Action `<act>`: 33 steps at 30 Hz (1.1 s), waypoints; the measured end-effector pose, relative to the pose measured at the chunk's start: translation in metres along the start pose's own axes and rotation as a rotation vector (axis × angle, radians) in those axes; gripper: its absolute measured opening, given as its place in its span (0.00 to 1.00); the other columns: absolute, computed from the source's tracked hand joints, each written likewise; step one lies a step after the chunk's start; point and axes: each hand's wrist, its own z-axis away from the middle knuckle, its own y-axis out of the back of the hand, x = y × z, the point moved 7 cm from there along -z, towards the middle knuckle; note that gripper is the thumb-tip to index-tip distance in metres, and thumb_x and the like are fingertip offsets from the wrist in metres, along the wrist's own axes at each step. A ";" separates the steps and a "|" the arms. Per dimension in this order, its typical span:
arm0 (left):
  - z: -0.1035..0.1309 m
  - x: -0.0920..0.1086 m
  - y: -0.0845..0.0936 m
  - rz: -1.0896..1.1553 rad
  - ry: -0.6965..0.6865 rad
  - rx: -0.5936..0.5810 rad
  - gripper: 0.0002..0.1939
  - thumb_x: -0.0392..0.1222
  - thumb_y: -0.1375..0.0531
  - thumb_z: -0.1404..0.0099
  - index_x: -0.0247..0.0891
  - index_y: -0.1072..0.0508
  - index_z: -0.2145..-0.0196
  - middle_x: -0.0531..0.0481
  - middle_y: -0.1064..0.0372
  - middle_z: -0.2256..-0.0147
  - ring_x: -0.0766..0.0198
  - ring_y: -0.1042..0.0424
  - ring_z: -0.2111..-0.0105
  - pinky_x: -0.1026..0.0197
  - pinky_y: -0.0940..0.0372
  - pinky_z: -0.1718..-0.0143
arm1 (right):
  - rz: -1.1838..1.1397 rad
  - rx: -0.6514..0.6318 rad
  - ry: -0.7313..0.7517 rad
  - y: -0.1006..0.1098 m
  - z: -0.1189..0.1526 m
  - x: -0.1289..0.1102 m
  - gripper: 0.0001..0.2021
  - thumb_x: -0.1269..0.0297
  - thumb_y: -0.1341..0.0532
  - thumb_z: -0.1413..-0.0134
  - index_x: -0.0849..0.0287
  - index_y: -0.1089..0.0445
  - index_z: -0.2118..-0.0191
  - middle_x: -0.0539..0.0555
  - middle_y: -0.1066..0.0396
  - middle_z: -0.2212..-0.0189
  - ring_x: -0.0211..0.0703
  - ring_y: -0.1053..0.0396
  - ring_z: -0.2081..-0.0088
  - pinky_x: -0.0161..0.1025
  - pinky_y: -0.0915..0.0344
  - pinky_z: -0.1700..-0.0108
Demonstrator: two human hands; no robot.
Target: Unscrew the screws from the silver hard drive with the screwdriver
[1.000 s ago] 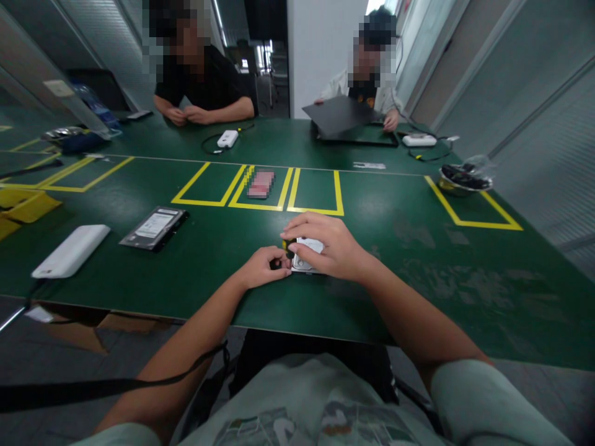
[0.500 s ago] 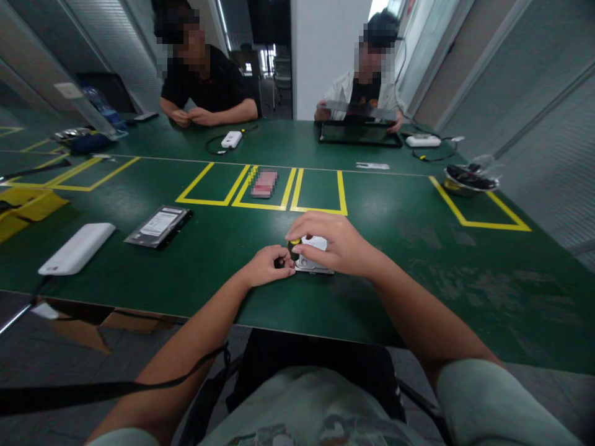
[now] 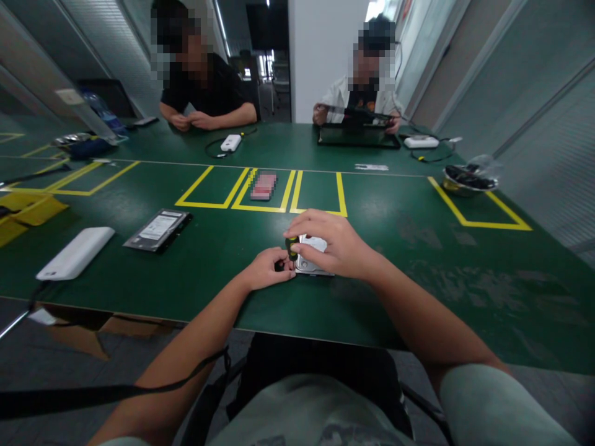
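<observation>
A silver hard drive (image 3: 312,265) lies flat on the green table in front of me, partly covered by my right hand (image 3: 328,243). That hand is closed round the black and yellow handle of a short screwdriver (image 3: 292,249). The screwdriver stands nearly upright over the drive's left edge; its tip is too small to make out. At the drive's left corner, my left hand (image 3: 269,269) is closed, with curled fingers holding the edge close beside the screwdriver shaft. Some left fingertips are hidden.
Another hard drive (image 3: 158,229) and a white power bank (image 3: 75,253) lie to the left. A pink pixelated item (image 3: 263,186) sits within yellow tape. A bowl of dark items (image 3: 469,179) stands at right. Two people sit across; one handles a black frame (image 3: 357,136).
More of the screwdriver's handle shows between the right fingers, which have shifted slightly on it. The left hand stays at the drive's corner. The person opposite has tilted the dark panel.
</observation>
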 end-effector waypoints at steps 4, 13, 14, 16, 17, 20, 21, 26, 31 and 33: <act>0.000 0.000 0.000 -0.006 0.004 -0.014 0.09 0.44 0.37 0.41 0.35 0.28 0.68 0.52 0.32 0.72 0.65 0.34 0.70 0.63 0.39 0.66 | -0.028 -0.013 0.018 -0.001 0.001 -0.001 0.10 0.70 0.45 0.38 0.60 0.28 0.56 0.58 0.24 0.54 0.44 0.28 0.51 0.46 0.32 0.48; -0.001 -0.005 0.001 -0.063 0.028 0.005 0.11 0.47 0.36 0.42 0.36 0.29 0.71 0.51 0.31 0.70 0.62 0.33 0.65 0.61 0.38 0.61 | -0.008 -0.001 -0.002 -0.001 -0.001 -0.002 0.05 0.67 0.42 0.39 0.60 0.29 0.60 0.56 0.27 0.63 0.42 0.31 0.59 0.42 0.34 0.55; -0.001 -0.004 0.001 -0.065 0.029 0.003 0.11 0.46 0.36 0.42 0.36 0.29 0.71 0.51 0.31 0.70 0.62 0.33 0.65 0.61 0.38 0.61 | -0.002 -0.005 -0.012 -0.001 -0.001 -0.001 0.05 0.67 0.42 0.39 0.60 0.30 0.60 0.55 0.28 0.63 0.42 0.32 0.60 0.41 0.34 0.56; 0.000 -0.004 0.000 -0.066 0.028 0.000 0.09 0.45 0.36 0.42 0.36 0.28 0.70 0.51 0.31 0.69 0.62 0.33 0.66 0.61 0.38 0.62 | 0.021 -0.011 -0.030 -0.002 0.000 0.000 0.05 0.64 0.41 0.39 0.60 0.30 0.62 0.54 0.29 0.65 0.41 0.34 0.62 0.40 0.36 0.59; 0.000 -0.004 0.001 -0.070 0.029 0.004 0.09 0.45 0.36 0.42 0.37 0.28 0.69 0.51 0.31 0.69 0.62 0.33 0.66 0.61 0.38 0.62 | 0.036 -0.011 -0.036 -0.003 0.000 0.001 0.06 0.63 0.40 0.39 0.60 0.31 0.62 0.54 0.31 0.66 0.41 0.35 0.63 0.39 0.36 0.60; 0.000 -0.005 0.002 -0.100 0.037 0.036 0.10 0.46 0.35 0.43 0.37 0.27 0.68 0.51 0.32 0.69 0.62 0.34 0.67 0.60 0.38 0.62 | 0.091 0.002 -0.049 -0.004 0.001 0.003 0.09 0.60 0.40 0.38 0.61 0.31 0.64 0.53 0.34 0.68 0.40 0.38 0.66 0.38 0.38 0.63; 0.000 -0.005 0.003 -0.113 0.039 0.043 0.11 0.47 0.35 0.43 0.37 0.26 0.69 0.50 0.32 0.69 0.61 0.34 0.66 0.60 0.38 0.62 | 0.109 0.007 -0.051 -0.004 0.001 0.003 0.10 0.59 0.41 0.38 0.61 0.31 0.65 0.53 0.34 0.69 0.40 0.38 0.66 0.38 0.38 0.63; 0.000 -0.006 0.001 -0.095 0.028 0.022 0.10 0.47 0.35 0.42 0.37 0.27 0.69 0.52 0.32 0.71 0.62 0.34 0.67 0.61 0.39 0.63 | 0.105 -0.004 -0.045 -0.005 0.000 0.000 0.08 0.63 0.43 0.37 0.62 0.30 0.61 0.56 0.31 0.65 0.41 0.34 0.63 0.40 0.35 0.61; 0.000 -0.004 0.002 -0.065 0.021 0.017 0.12 0.48 0.36 0.41 0.36 0.27 0.69 0.51 0.31 0.70 0.63 0.34 0.68 0.62 0.39 0.65 | -0.010 -0.010 -0.007 -0.007 0.001 -0.004 0.12 0.72 0.46 0.39 0.61 0.29 0.53 0.60 0.28 0.53 0.44 0.30 0.51 0.45 0.32 0.49; 0.000 -0.004 0.002 -0.075 0.035 0.025 0.11 0.48 0.35 0.42 0.36 0.27 0.68 0.51 0.31 0.70 0.63 0.34 0.68 0.62 0.39 0.65 | 0.017 0.012 -0.023 -0.006 0.000 -0.002 0.10 0.68 0.42 0.39 0.62 0.28 0.55 0.61 0.29 0.55 0.45 0.30 0.54 0.46 0.31 0.51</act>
